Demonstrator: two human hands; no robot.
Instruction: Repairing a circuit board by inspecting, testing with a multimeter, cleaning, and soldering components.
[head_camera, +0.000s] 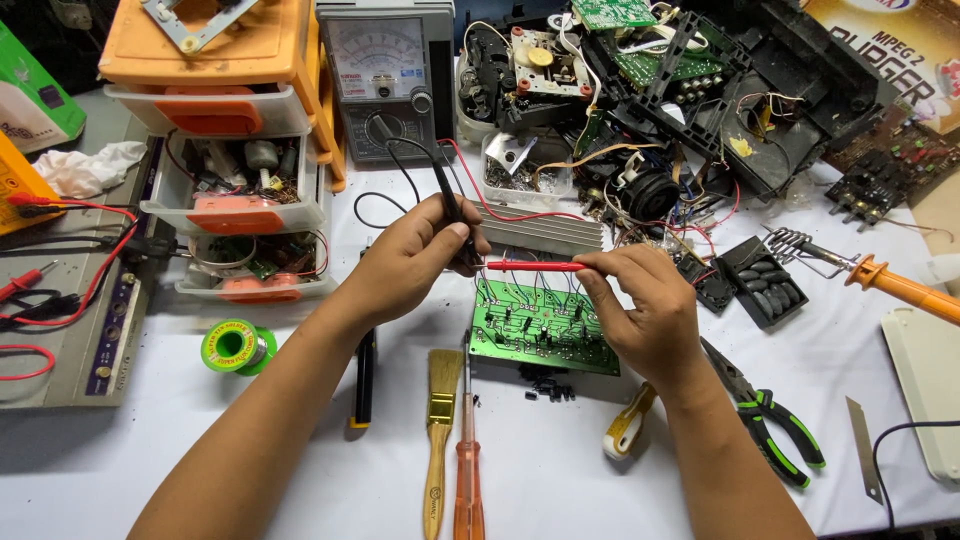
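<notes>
My left hand (410, 262) holds a black meter probe (450, 205), its tip pointing down toward the top edge of a green circuit board (535, 335) lying on the white table. My right hand (650, 312) pinches a red meter probe (535, 266) held nearly level, its tip pointing left toward the black probe. Both hands hover over the board. Black and red leads run back to a grey analog multimeter (388, 75) standing behind.
Orange-and-white small drawers (235, 150) stand at the left. A solder spool (235, 347), paintbrush (440, 420), orange screwdriver (467, 470), green-handled pliers (775, 425), soldering iron (880, 280) and a finned heatsink (545, 232) lie around. Dismantled electronics (690, 90) pile up behind.
</notes>
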